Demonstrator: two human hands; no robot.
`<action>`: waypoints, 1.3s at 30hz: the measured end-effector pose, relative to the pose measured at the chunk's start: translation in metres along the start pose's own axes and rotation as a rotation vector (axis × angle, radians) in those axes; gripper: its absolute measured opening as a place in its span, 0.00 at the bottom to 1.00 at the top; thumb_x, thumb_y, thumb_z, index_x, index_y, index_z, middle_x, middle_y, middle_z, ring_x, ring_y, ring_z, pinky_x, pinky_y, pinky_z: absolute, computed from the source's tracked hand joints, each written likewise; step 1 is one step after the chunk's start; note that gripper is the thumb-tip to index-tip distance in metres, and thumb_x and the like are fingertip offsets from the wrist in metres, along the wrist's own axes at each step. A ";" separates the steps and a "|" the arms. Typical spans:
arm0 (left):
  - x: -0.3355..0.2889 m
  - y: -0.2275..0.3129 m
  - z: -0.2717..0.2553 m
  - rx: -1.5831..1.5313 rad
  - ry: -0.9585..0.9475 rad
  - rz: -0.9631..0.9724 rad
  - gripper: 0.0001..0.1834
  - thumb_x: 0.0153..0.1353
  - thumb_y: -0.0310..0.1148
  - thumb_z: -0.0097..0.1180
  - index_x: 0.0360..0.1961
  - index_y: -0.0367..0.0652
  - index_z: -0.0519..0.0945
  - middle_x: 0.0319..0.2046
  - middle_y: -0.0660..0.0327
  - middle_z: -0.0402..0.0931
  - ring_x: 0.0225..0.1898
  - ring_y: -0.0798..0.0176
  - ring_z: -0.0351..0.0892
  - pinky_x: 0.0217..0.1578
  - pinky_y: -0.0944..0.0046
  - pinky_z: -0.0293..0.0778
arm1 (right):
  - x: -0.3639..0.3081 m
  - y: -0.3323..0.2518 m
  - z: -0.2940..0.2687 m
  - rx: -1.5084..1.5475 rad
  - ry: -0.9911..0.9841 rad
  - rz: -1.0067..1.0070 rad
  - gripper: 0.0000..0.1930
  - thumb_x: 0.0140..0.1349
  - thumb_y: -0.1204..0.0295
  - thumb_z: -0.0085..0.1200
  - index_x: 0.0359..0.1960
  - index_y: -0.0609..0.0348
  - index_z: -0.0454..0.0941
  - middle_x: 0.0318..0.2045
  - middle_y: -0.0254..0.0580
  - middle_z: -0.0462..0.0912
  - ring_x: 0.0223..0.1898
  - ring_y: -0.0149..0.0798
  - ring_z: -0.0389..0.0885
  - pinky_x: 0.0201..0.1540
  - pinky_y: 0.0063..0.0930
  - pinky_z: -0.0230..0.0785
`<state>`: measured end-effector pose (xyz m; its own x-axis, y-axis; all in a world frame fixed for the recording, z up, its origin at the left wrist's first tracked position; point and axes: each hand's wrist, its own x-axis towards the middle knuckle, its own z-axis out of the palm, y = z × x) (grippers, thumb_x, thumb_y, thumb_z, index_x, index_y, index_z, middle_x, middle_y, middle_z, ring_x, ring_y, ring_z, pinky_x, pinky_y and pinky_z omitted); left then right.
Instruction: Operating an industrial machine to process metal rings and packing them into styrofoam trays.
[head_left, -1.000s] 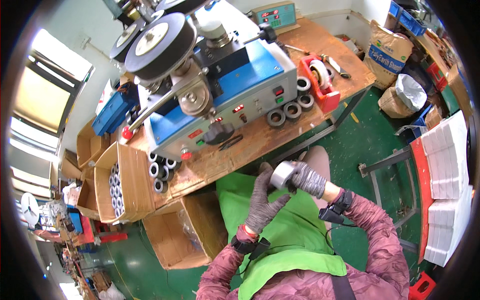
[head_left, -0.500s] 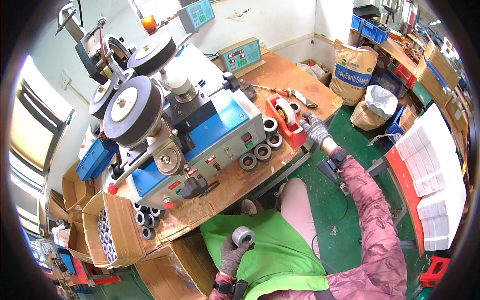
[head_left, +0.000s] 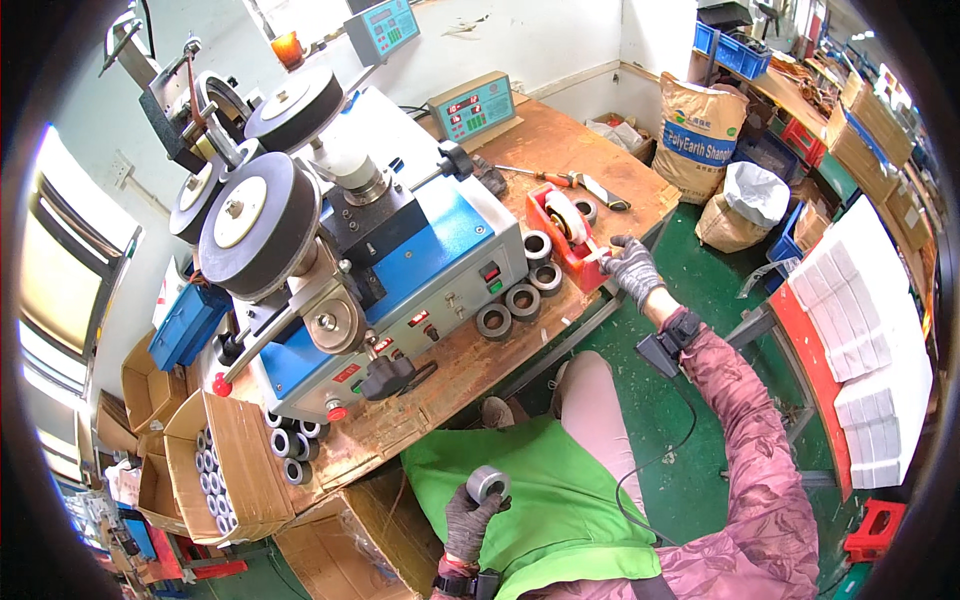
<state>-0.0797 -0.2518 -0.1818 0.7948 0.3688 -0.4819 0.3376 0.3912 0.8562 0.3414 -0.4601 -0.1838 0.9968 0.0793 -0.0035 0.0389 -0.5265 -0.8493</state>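
My gloved left hand (head_left: 470, 522) grips a grey metal ring (head_left: 480, 480) above the green apron (head_left: 545, 480) on my lap. At the table's right front edge, my gloved right hand (head_left: 634, 272) is closed at the front end of a red tape dispenser (head_left: 584, 274). A pale bit of tape shows at its fingertips, though the strip itself is hard to make out. The tape roll (head_left: 566, 222) sits inside the dispenser. Just left of it, several similar rings (head_left: 522, 301) stand on the wooden table (head_left: 465, 368).
A blue-and-white machine with large dark wheels (head_left: 262, 225) fills the table's left side. A cardboard box (head_left: 240, 455) of rings stands at the left, more rings (head_left: 297, 470) beside it. A screwdriver (head_left: 545, 177) and a knife (head_left: 605, 195) lie behind the dispenser. White stacks (head_left: 850, 340) are at right.
My right hand has drawn slightly down and right at the dispenser's front end. The left hand still holds the ring, now turned a little. The view has shifted slightly.
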 end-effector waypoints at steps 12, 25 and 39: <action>0.002 -0.006 0.003 0.020 -0.017 -0.018 0.21 0.53 0.25 0.61 0.46 0.29 0.70 0.39 0.52 0.75 0.36 0.58 0.80 0.38 0.61 0.80 | 0.019 0.020 0.002 0.330 -0.161 0.192 0.35 0.55 0.62 0.59 0.57 0.73 0.61 0.32 0.48 0.82 0.28 0.34 0.80 0.35 0.25 0.72; 0.013 -0.015 -0.015 0.429 0.058 0.038 0.25 0.50 0.34 0.64 0.46 0.31 0.73 0.37 0.54 0.78 0.36 0.65 0.78 0.37 0.67 0.76 | -0.050 0.101 -0.008 -0.109 -0.020 -0.078 0.28 0.46 0.75 0.59 0.53 0.56 0.67 0.29 0.40 0.76 0.30 0.36 0.75 0.37 0.31 0.70; 0.008 0.043 -0.016 0.848 -0.010 0.620 0.24 0.41 0.24 0.64 0.43 0.39 0.73 0.48 0.52 0.70 0.48 0.52 0.74 0.45 0.61 0.72 | -0.222 -0.148 0.093 -0.289 -1.301 -0.503 0.27 0.48 0.59 0.60 0.48 0.61 0.71 0.34 0.54 0.81 0.38 0.52 0.80 0.41 0.39 0.72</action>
<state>-0.0663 -0.2186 -0.1515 0.9522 0.2935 0.0842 0.1090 -0.5843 0.8042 0.1082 -0.3213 -0.1068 0.1060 0.9315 -0.3480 0.5342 -0.3485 -0.7702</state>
